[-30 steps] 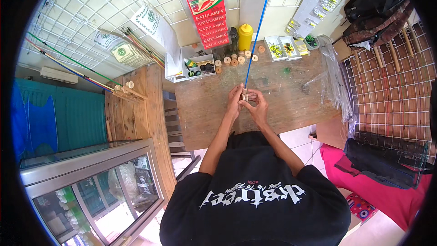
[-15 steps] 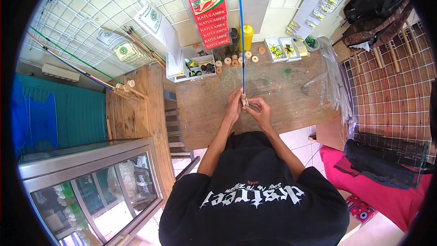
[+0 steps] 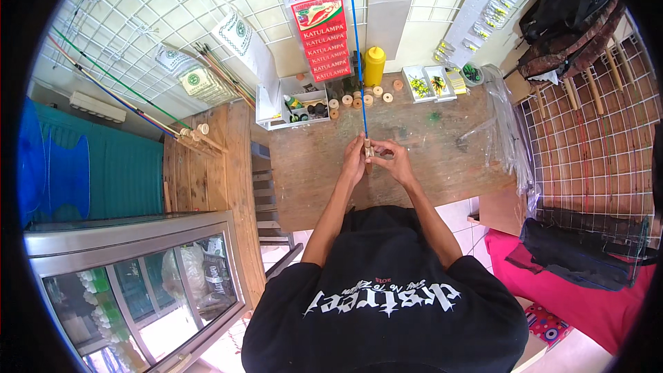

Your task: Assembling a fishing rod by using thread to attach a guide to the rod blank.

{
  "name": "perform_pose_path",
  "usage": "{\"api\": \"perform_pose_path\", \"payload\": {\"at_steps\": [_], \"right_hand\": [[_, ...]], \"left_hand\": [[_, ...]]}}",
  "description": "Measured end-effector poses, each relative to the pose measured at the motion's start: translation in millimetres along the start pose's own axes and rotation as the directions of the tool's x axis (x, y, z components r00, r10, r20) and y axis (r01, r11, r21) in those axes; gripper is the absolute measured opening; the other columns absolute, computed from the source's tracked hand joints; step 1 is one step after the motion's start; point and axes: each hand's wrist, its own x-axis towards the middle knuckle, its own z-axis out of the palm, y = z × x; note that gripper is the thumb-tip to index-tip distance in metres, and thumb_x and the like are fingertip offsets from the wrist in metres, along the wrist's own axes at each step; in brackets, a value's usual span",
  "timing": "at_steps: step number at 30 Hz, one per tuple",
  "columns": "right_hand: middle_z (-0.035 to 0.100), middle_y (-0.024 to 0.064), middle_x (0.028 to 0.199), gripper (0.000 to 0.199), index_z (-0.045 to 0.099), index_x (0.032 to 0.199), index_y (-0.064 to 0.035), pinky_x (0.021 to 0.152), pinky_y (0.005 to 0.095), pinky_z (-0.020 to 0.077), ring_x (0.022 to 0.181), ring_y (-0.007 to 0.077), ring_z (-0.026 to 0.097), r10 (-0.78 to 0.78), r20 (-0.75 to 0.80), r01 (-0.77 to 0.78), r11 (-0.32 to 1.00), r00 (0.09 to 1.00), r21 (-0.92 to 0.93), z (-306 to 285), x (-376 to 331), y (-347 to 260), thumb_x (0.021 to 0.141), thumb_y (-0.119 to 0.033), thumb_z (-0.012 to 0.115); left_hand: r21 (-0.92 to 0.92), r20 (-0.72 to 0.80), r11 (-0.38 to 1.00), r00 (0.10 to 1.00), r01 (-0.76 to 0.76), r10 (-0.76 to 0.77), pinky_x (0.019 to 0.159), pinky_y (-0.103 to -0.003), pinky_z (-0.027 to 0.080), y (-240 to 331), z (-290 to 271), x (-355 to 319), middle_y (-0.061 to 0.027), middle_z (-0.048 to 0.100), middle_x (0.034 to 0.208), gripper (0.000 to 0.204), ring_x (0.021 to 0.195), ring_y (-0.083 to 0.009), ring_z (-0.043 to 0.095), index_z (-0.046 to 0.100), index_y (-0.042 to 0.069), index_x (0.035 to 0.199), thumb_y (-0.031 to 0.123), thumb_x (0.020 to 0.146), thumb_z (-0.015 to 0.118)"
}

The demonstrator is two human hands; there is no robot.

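Note:
Over the wooden table [image 3: 311,179], a thin blue fishing rod [image 3: 355,27] points away from me, its far end leaning slightly left. Its short light wooden handle [image 3: 369,151] lies between my hands. My left hand [image 3: 353,160] is closed round the left side of the handle. From the right, the thumb and fingers of my right hand [image 3: 396,164] pinch at a small wooden part on the handle. That part's exact shape is too small to make out, and my fingers hide some of it.
Wooden spools [image 3: 368,100] line the table's back beside a yellow squeeze bottle [image 3: 373,67]. A white box [image 3: 297,121] with small supplies stands left, white trays [image 3: 418,85] right. Clear plastic sleeves [image 3: 509,138] hang over the right edge. Left is a glass-fronted cabinet [image 3: 138,235].
The rod's far end has swung left, and the handle has shifted slightly left. Both hands keep hold of it, with the right fingers a little repositioned.

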Motion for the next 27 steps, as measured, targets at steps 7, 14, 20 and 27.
{"api": "perform_pose_path", "payload": {"at_steps": [7,14,20,27], "right_hand": [[0.061,0.0058,0.098,0.045,0.064,0.113,-0.0015,0.084,0.0300,0.0513,0.092,0.0148,0.063,0.114,-0.014,-0.107,0.966,0.993,0.236,11,-4,7,0.071,0.000,0.078],[0.065,0.0079,0.096,0.040,0.063,0.111,0.0013,0.083,0.0303,0.0533,0.087,0.0158,0.066,0.141,-0.100,-0.112,0.960,0.985,0.258,22,-15,9,0.073,0.004,0.076],[0.067,0.0091,0.096,0.037,0.061,0.109,0.0037,0.083,0.0297,0.0527,0.089,0.0155,0.065,0.126,-0.092,-0.089,0.940,0.988,0.330,24,-15,9,0.074,0.007,0.074],[0.065,0.0077,0.096,0.032,0.060,0.106,0.0028,0.085,0.0293,0.0511,0.091,0.0132,0.063,0.175,-0.069,-0.126,0.884,0.982,0.451,25,-19,11,0.077,0.005,0.072]], "left_hand": [[0.044,-0.035,0.999,0.999,0.013,-0.011,0.054,-0.021,0.038,0,-2,2,0.0039,0.053,0.075,0.028,0.065,-0.0045,0.048,0.055,0.012,0.087,0.038,0.096,0.053],[0.228,-0.091,0.973,0.993,-0.047,0.069,0.070,-0.025,0.045,-4,2,-6,-0.0001,0.052,0.087,0.033,0.079,-0.0094,0.053,0.053,0.009,0.098,0.041,0.099,0.046],[0.308,-0.033,0.948,0.994,-0.085,0.099,0.076,-0.029,0.046,-5,-6,-15,-0.0038,0.055,0.094,0.038,0.087,-0.0129,0.055,0.053,0.009,0.106,0.044,0.099,0.042],[0.665,0.049,0.678,0.925,-0.313,0.378,0.071,-0.028,0.049,15,15,-45,-0.0064,0.053,0.101,0.037,0.084,-0.0135,0.056,0.058,0.005,0.117,0.026,0.087,0.066]]}}
